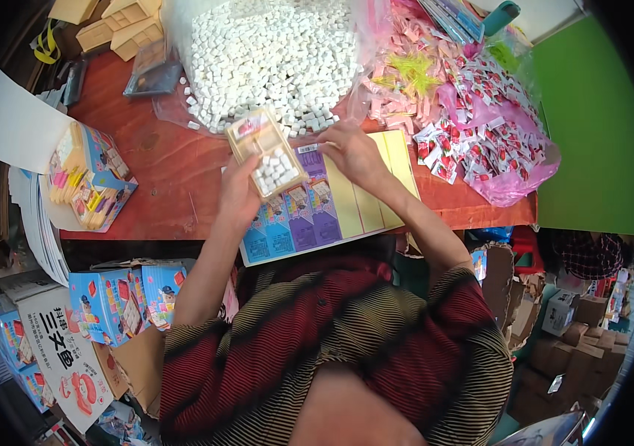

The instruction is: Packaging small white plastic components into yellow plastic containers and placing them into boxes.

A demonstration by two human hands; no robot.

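In my left hand [239, 192] is a small beige compartment tray [263, 141], held tilted above the table. White cubes [277, 172] fill its near compartment, and a small pink-and-white packet [247, 127] lies in the far one. My right hand [358, 157] is to the right of the tray, at the near edge of a big heap of white cubes [272, 59]. Its thumb and fingers are pinched together; whatever is between them is hidden. Beneath both hands lies a printed card sheet [376, 189], yellow on the right, purple and blue on the left.
Pink sachets [402, 100] and strawberry-patterned packets [491, 126] pile up at the right in pink plastic. An opened box [98, 175] of filled trays stands on the red table [150, 149] at left. Beige trays [135, 26] stack at the far left; printed boxes [116, 305] sit below.
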